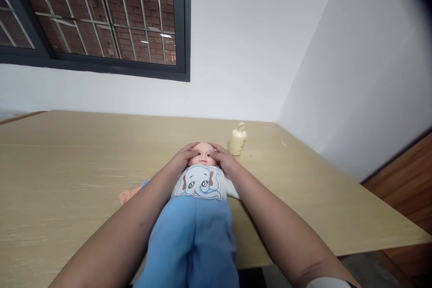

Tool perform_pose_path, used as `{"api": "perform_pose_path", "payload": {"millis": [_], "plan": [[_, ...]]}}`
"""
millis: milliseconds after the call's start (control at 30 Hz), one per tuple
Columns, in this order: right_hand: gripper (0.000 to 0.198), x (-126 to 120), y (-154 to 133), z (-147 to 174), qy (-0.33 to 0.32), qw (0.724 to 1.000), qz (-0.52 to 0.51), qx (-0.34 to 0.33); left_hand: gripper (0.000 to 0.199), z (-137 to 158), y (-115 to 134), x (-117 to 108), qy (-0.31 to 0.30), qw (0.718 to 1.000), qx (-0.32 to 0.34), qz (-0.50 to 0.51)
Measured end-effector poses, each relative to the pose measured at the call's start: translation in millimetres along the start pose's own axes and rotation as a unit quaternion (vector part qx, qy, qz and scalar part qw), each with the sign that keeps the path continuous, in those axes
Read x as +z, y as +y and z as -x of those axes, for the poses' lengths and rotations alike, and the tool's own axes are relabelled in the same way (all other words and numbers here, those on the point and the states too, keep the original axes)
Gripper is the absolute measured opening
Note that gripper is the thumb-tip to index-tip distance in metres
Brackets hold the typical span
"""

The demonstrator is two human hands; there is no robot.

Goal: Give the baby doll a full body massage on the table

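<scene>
A baby doll point(202, 209) lies on its back on the table, legs toward me, in a white top with an elephant on its chest and light blue trousers. My left hand point(184, 158) cups one side of the doll's head, its fingers curved round it. On the other side my right hand point(224, 159) holds the head in the same way, thumb close to an eye. One small doll hand point(127, 195) sticks out past my left forearm. Most of that doll arm is hidden.
A cream pump bottle point(237, 140) stands on the light wooden table point(84, 166), just beyond my right hand. Farther right lies a thin white strand point(283, 142). White walls and a barred window point(111, 13) rise behind the table.
</scene>
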State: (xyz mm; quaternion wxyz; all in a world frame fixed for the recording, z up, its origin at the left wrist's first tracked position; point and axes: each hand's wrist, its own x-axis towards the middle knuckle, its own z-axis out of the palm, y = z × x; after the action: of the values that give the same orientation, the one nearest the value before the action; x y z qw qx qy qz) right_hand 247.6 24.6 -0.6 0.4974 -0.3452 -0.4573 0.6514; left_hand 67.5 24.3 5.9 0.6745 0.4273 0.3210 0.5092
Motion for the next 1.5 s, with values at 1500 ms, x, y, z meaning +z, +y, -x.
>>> {"api": "perform_pose_path", "payload": {"millis": [1500], "plan": [[0.074,-5,-5,3,-0.015,0.999,-0.033,0.029,0.062,3,2,0,0.01,0.998,-0.018,0.054]]}}
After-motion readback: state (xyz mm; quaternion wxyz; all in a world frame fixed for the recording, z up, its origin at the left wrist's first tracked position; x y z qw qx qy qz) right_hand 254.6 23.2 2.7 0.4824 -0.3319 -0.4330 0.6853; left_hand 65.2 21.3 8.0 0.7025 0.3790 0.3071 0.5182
